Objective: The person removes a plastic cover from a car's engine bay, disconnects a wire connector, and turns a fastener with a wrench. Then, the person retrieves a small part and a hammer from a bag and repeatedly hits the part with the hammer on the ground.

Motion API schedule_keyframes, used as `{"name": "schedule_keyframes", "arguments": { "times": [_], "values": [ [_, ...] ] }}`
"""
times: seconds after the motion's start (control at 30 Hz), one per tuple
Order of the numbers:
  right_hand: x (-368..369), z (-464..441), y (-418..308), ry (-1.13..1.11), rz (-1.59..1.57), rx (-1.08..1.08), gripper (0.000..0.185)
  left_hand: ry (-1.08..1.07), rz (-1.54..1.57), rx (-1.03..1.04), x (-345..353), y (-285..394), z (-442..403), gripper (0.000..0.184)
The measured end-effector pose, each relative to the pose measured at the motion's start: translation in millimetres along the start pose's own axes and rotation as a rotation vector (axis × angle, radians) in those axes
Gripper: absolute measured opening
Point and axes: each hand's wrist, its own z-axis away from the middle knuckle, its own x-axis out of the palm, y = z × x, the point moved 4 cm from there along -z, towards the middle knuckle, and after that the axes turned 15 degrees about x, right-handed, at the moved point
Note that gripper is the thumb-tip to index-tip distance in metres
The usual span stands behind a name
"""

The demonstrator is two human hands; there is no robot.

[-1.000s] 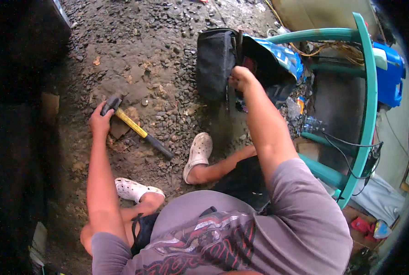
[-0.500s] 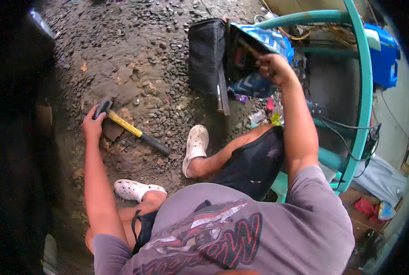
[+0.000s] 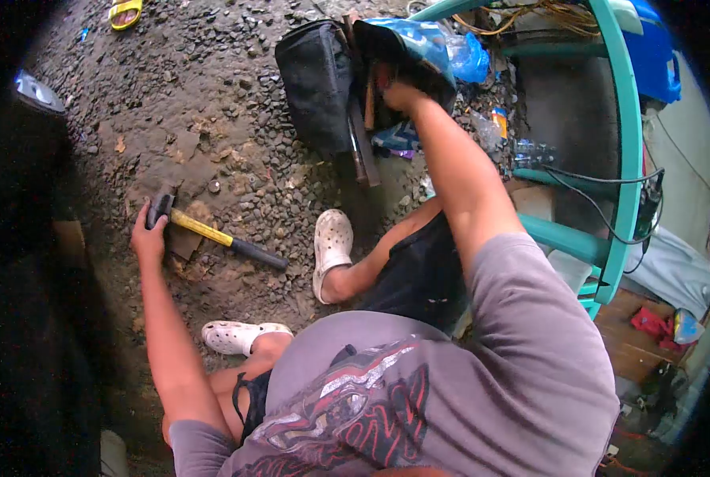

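Note:
A hammer [image 3: 204, 228] with a dark head and a yellow and black handle lies over the muddy gravel. My left hand [image 3: 149, 236] grips it by the head, fingers around the dark metal. Farther up stands a black bag [image 3: 317, 89], its mouth open beside a blue patterned bag [image 3: 418, 36]. My right hand [image 3: 401, 95] reaches into the opening; its fingertips are hidden in the dark, and what they hold, if anything, cannot be made out. A brownish strip [image 3: 369, 103] stands upright just left of that hand. A flat metal bar [image 3: 363, 159] sticks out of the bag's near end.
A green chair frame [image 3: 629, 143] lies on the right, with a black cable [image 3: 601, 179] across it. Behind it is a blue container [image 3: 649, 56]. White clogs [image 3: 332, 242] are on my feet. A yellow slipper [image 3: 124, 13] lies at the top left.
My right hand was at the bag, lifted away to the right holding a thin strip, and is now back inside the opening. My left hand has stayed on the hammer head.

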Motion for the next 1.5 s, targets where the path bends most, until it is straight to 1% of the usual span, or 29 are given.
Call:
{"name": "schedule_keyframes", "arguments": {
  "times": [0.03, 0.07, 0.13, 0.17, 0.23, 0.27, 0.33, 0.37, 0.43, 0.47, 0.5, 0.57, 0.63, 0.67, 0.73, 0.77, 0.8, 0.87, 0.97, 1.0, 1.03, 1.13, 1.17, 1.2, 1.23, 1.3, 1.33, 1.4, 1.5],
  "values": [
    [21.9, -18.0, 3.3, 0.051, 0.024, -0.043, 0.040, 0.001, -0.002, 0.002, -0.4, 5.0, 0.2, 0.063],
    [29.5, -11.8, -1.7, 0.090, 0.097, -0.132, 0.039, 0.015, 0.008, 0.010, -2.2, 12.3, 2.7, 0.065],
    [52.2, 0.3, -5.4, -0.128, 0.406, -0.377, 0.042, 0.024, 0.015, 0.023, -5.6, 27.6, 3.4, 0.066],
    [43.3, 21.7, -13.9, -0.133, 0.400, -0.373, 0.042, 0.012, 0.012, -0.003, -5.9, 32.7, 3.5, 0.065],
    [23.9, 51.9, -15.1, -0.241, -0.090, 0.031, 0.051, 0.001, 0.008, -0.028, -4.3, 34.7, 4.4, 0.065],
    [28.9, 54.0, -12.6, -0.241, -0.094, 0.032, 0.051, 0.021, 0.024, -0.016, -4.3, 37.0, 4.5, 0.065],
    [35.6, 55.4, -12.5, -0.230, -0.442, 0.066, 0.056, 0.045, 0.035, 0.001, -6.7, 39.3, 2.8, 0.065],
    [51.1, 44.1, -12.3, -0.232, -0.446, 0.064, 0.056, 0.030, -0.025, -0.052, -8.9, 50.0, 5.9, 0.067],
    [80.3, 14.4, -9.1, -0.254, -0.840, 0.146, 0.068, 0.018, -0.089, -0.111, -12.0, 48.3, 9.4, 0.069],
    [73.6, 13.2, -12.2, -0.254, -0.836, 0.134, 0.068, 0.038, -0.090, -0.082, -9.5, 37.0, 9.2, 0.071],
    [65.1, 22.7, -15.2, -0.268, -1.075, 0.093, 0.075, 0.047, -0.095, -0.052, -9.5, 28.8, 12.0, 0.073],
    [8.2, 82.4, -27.8, -0.455, -1.486, 0.109, 0.086, 0.055, -0.076, -0.055, -9.2, 22.2, 14.1, 0.074],
    [-26.4, 105.1, -32.3, -0.637, -1.646, 0.164, 0.089, 0.069, -0.048, -0.060, -8.5, 22.0, 14.7, 0.075],
    [-21.5, 71.2, -22.1, -0.546, -1.500, -0.046, 0.081, 0.062, -0.039, -0.085, -9.0, 22.8, 13.9, 0.075],
    [-22.4, 48.9, -13.8, -0.591, -1.656, -0.178, 0.058, 0.051, -0.033, -0.113, -8.9, 22.6, 13.8, 0.075],
    [-14.7, 29.9, -11.8, -0.594, -1.658, -0.174, 0.058, 0.046, -0.013, -0.100, -8.0, 23.0, 12.7, 0.075],
    [-8.0, -5.8, -7.3, -0.249, -1.428, -0.288, 0.051, 0.042, 0.005, -0.086, -7.4, 23.9, 11.0, 0.075],
    [17.3, -54.8, 1.9, 0.072, -1.178, -0.388, 0.046, 0.034, 0.006, -0.061, -8.2, 26.6, 11.4, 0.074],
    [32.4, -80.9, 20.2, 0.155, -0.933, -0.330, 0.045, 0.031, 0.018, -0.051, -11.4, 30.0, 16.8, 0.074],
    [25.2, -75.3, 22.5, -0.029, -1.266, -0.234, 0.044, 0.027, 0.028, -0.061, -11.9, 27.5, 19.1, 0.073],
    [14.5, -68.0, 20.7, -0.063, -1.366, -0.188, 0.044, 0.031, 0.025, -0.069, -12.5, 24.5, 20.0, 0.073],
    [-4.7, -74.9, 24.2, 0.016, -1.369, -0.108, 0.047, 0.034, 0.022, -0.078, -11.8, 4.4, 26.0, 0.074],
    [-23.5, -38.0, 15.5, -0.174, -1.555, 0.070, 0.048, 0.043, 0.058, -0.066, -10.3, 3.1, 26.5, 0.074],
    [-12.5, -64.2, 28.2, -0.038, -1.497, -0.099, 0.049, 0.052, 0.096, -0.052, -8.3, 2.6, 26.9, 0.074],
    [3.1, -83.6, 40.1, -0.041, -1.496, -0.095, 0.049, 0.048, 0.095, -0.055, -7.8, 1.7, 28.9, 0.074],
    [30.8, -129.1, 66.0, 0.426, -0.656, -0.007, 0.047, -0.018, 0.007, -0.125, -10.7, 14.8, 29.8, 0.076],
    [37.1, -133.7, 66.4, 0.425, -0.657, -0.012, 0.047, -0.014, 0.005, -0.127, -11.2, 14.3, 29.9, 0.076],
    [50.4, -136.2, 58.9, 0.080, -0.716, 0.078, 0.046, -0.017, 0.020, -0.110, -9.7, 12.4, 32.6, 0.078],
    [54.7, -119.6, 39.6, 0.070, -0.654, 0.099, 0.045, -0.008, 0.009, -0.077, -8.8, 8.2, 36.2, 0.080]
  ]
}}
